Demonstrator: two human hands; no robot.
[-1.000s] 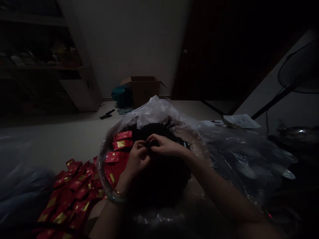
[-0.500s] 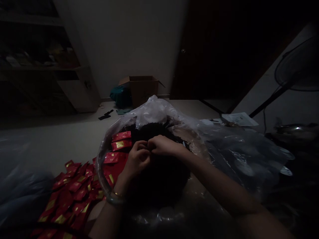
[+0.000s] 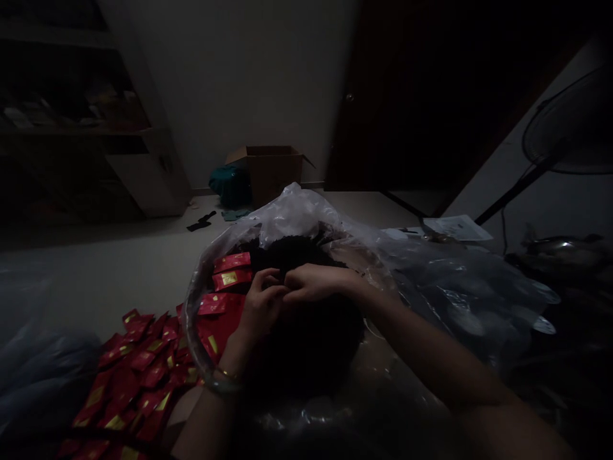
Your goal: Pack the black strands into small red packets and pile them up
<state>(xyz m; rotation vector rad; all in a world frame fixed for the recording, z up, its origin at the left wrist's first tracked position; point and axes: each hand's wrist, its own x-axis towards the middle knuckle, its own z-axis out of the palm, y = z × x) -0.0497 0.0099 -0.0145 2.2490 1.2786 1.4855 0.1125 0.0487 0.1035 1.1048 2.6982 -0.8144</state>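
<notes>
My left hand (image 3: 261, 305) and my right hand (image 3: 313, 283) meet fingertip to fingertip over a heap of dark loose material (image 3: 306, 338) inside a clear plastic bag (image 3: 297, 211). Both hands have their fingers curled and pinched together; what they grip is too dark and small to name. Several red and gold sachets (image 3: 230, 271) lie in the bag just left of my left hand. A pale bangle (image 3: 221, 381) sits on my left wrist.
A pile of red and gold sachets (image 3: 134, 377) spreads over the floor at lower left. Crumpled clear plastic (image 3: 454, 294) lies to the right. A cardboard box (image 3: 271, 169) and teal bundle stand by the far wall; shelves left, a fan (image 3: 569, 128) right.
My hands stay together at the same spot, with my right wrist dropped a little lower and flatter. The view has drifted slightly.
</notes>
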